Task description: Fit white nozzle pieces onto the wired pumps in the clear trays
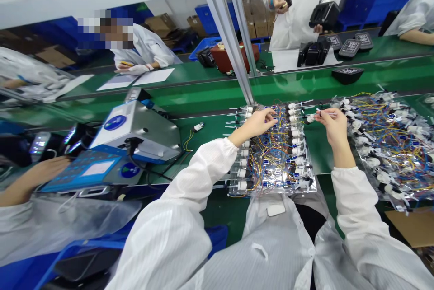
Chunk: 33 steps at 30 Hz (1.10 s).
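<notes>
My right hand [335, 123] pinches the end of a small white cylindrical part [310, 119] with thin white strips, held just off the right edge of a clear plastic tray [310, 184]. My left hand [258, 122] reaches over the upper part of that tray, fingers curled among yellow and blue wires [271, 147]; what lies between the fingertips is too small to make out. Along both sides of the tray sit rows of similar white parts with black ends. Small blue circuit boards lie among the wires in the middle.
A second loaded tray [396, 141] is on the right. One loose wired part [199, 126] lies left, near a metal-and-blue machine [135, 127]. A co-worker's arm [37, 175] is at far left. Other people work beyond the metal post [233, 32]; a black display unit [347, 74] sits on the ledge.
</notes>
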### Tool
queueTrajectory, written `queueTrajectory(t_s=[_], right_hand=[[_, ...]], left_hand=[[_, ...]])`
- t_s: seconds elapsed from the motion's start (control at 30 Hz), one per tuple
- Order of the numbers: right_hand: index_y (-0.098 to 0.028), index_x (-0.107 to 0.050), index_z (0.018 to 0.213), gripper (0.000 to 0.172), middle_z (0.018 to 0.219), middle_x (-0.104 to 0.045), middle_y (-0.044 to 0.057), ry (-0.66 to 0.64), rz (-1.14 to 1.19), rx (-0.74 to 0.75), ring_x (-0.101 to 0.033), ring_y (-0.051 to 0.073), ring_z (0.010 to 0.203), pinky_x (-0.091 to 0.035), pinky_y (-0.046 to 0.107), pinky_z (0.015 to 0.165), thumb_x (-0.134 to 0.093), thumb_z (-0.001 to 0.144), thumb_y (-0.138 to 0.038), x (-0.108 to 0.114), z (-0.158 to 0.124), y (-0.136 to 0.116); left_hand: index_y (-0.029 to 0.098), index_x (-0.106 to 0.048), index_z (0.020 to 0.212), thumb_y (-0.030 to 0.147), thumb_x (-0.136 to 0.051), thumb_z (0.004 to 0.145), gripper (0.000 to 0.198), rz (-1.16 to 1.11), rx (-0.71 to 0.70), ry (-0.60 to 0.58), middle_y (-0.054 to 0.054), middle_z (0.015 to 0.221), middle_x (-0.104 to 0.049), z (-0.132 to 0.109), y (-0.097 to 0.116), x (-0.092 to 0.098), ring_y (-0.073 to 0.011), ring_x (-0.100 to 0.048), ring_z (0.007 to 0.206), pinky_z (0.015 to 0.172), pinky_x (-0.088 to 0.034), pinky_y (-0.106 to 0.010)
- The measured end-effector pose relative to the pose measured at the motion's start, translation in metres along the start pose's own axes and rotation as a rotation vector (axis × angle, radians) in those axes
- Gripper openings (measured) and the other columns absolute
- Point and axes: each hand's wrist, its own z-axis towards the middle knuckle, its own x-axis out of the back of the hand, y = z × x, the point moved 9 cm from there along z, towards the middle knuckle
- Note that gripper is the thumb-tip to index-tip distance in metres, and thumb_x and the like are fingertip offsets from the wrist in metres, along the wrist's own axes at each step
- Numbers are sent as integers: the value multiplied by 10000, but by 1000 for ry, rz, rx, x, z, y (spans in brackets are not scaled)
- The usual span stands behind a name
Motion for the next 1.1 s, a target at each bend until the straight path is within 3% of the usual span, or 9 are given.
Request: queueTrajectory(t_s=[0.1,0.2,0.27,0.37,0.47,0.63,0.8,0.93,1.1], right_hand=[[-205,-658,852,293,860,-776,28,-16,-19,8,-779,164,767,-679,293,771,-868,758,-385,-4,0,-1],[-212,-662,834,296,848,-779,20,-18,-2,2,-775,164,750,-677,291,744,-880,740,-388,-6,0,0],[-211,-663,827,300,841,-780,20,-17,13,0,-774,164,743,-673,284,727,-886,731,-386,-7,0,1],[-209,-661,834,302,855,-780,19,-16,15,8,-772,161,743,-673,287,729,-884,733,-386,-9,1,1],[-208,-652,842,298,861,-774,21,-14,-1,11,-770,162,748,-674,297,740,-871,746,-387,-9,1,1],[-216,-669,827,219,760,-746,11,8,-116,40,-760,190,721,-655,311,670,-835,749,-336,-2,4,-5],[-221,-688,826,174,730,-734,7,40,-173,88,-757,202,720,-655,332,684,-820,763,-316,5,3,-11],[-221,-699,821,188,735,-739,7,-16,-191,58,-759,200,724,-663,333,700,-830,775,-348,0,2,-5],[-211,-696,832,215,761,-744,8,-37,-174,62,-765,189,727,-663,311,702,-835,783,-368,-2,1,-4]], left_hand=[[158,-679,1198,437,-727,909,405,4,67,-101,-89,969,-789,-20,-3,-10,-193,-728,848,805,-544,-313],[178,-747,974,423,-672,940,259,71,-29,-217,-82,969,-789,-36,11,-19,-187,-708,858,847,-517,-314],[186,-748,842,444,-602,977,326,90,-70,-306,-66,871,-771,-43,18,-25,-173,-674,771,804,-496,-310],[189,-661,627,504,-514,1008,517,150,-1,-406,-42,612,-643,-44,17,-34,-150,-541,550,660,-440,-318],[194,-585,532,490,-590,959,519,353,73,-466,-45,527,-564,-39,10,-44,-161,-503,505,617,-406,-331],[193,-732,792,495,-777,802,305,564,98,-358,-109,802,-736,-25,13,-45,-247,-674,734,671,-448,-333],[189,-743,898,584,-723,841,400,434,109,-247,-108,873,-761,-13,21,-44,-245,-697,803,747,-493,-337],[192,-728,1034,435,-730,859,300,307,137,-221,-98,961,-777,-5,16,-51,-229,-709,857,783,-504,-325],[165,-669,1135,271,-784,772,395,99,272,-283,-57,899,-770,-2,-7,-60,-186,-690,751,673,-484,-280]])
